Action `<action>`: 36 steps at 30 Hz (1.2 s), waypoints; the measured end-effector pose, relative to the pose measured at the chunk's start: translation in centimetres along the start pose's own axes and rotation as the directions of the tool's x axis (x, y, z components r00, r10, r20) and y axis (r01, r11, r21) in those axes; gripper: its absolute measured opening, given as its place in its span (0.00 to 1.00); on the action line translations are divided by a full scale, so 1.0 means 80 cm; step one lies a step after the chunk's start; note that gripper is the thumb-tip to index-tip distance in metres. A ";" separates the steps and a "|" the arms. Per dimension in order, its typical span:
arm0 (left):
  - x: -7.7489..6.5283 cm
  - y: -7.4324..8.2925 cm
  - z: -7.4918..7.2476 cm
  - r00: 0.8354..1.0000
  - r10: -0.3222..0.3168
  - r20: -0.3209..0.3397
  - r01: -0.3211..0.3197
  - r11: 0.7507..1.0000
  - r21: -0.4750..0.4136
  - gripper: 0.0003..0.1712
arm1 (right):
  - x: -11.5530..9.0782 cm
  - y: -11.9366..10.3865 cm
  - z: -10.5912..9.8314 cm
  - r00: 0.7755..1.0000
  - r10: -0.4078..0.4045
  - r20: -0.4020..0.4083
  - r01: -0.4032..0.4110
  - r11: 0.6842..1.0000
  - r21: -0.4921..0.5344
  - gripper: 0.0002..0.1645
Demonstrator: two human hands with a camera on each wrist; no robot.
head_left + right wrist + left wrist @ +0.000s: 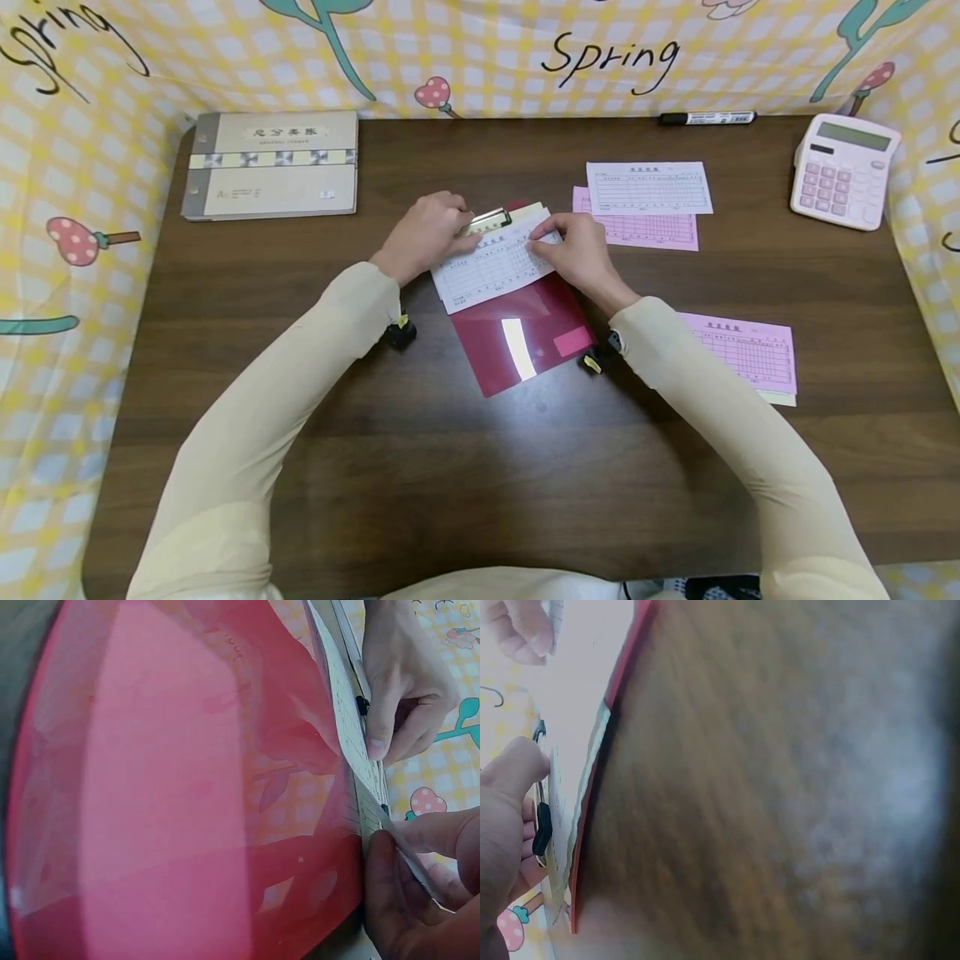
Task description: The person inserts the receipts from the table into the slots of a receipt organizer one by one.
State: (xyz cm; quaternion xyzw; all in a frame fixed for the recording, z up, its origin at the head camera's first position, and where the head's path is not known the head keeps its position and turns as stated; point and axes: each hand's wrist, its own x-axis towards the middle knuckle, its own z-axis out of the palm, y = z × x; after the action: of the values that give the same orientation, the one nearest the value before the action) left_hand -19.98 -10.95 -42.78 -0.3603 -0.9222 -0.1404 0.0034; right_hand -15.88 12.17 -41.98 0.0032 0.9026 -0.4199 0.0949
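Observation:
A red clip folder (504, 350) lies tilted on the table in the middle, glossy with a bright reflection. Across its top half are white printed forms (491, 271), with a pale yellowish sheet edge showing beneath. A metal clip (487, 221) spans the folder's top edge. My left hand (431, 233) grips that clip, thumb over it and fingers behind, as the left wrist view shows. With thumb and fingers, my right hand (581, 254) pinches the right edge of the white form, which bends up a little in the right wrist view (341, 712).
A grey ledger book (277, 179) lies back left. Right of the folder are a white form (648, 187) over a pink form (652, 232), and another pink form (750, 354) partly under my right sleeve. A marker (707, 118) and a calculator (843, 171) sit at the back right.

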 end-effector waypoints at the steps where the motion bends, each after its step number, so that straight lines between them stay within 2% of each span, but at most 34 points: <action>1: 0.001 0.000 0.000 1.000 0.015 0.002 -0.015 1.000 0.018 0.19 | 0.000 -0.001 0.000 1.000 0.005 0.002 -0.005 1.000 -0.007 0.09; 8: 0.004 0.002 0.000 0.997 0.078 0.000 -0.077 0.991 0.105 0.17 | 0.001 -0.004 0.000 0.999 0.031 0.033 -0.030 0.999 -0.032 0.10; 25: 0.006 0.000 0.000 0.994 0.109 -0.021 -0.106 0.988 0.110 0.17 | 0.009 -0.006 -0.005 0.996 -0.001 0.084 0.004 0.999 -0.041 0.13; 31: 0.005 0.000 0.003 0.994 0.105 -0.021 -0.103 0.990 0.096 0.16 | 0.010 -0.008 -0.006 0.992 0.034 0.119 -0.030 0.999 -0.036 0.16; 36: 0.005 0.000 0.002 0.995 0.100 -0.014 -0.098 0.989 0.110 0.16 | 0.012 -0.009 -0.006 0.988 0.046 0.150 -0.048 0.999 0.010 0.19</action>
State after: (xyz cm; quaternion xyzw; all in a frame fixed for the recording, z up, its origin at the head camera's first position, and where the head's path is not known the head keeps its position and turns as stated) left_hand -20.26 -10.66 -42.90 -0.4034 -0.9095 -0.0931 0.0389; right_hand -16.98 11.97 -41.31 -0.0065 0.8898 -0.4226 0.1720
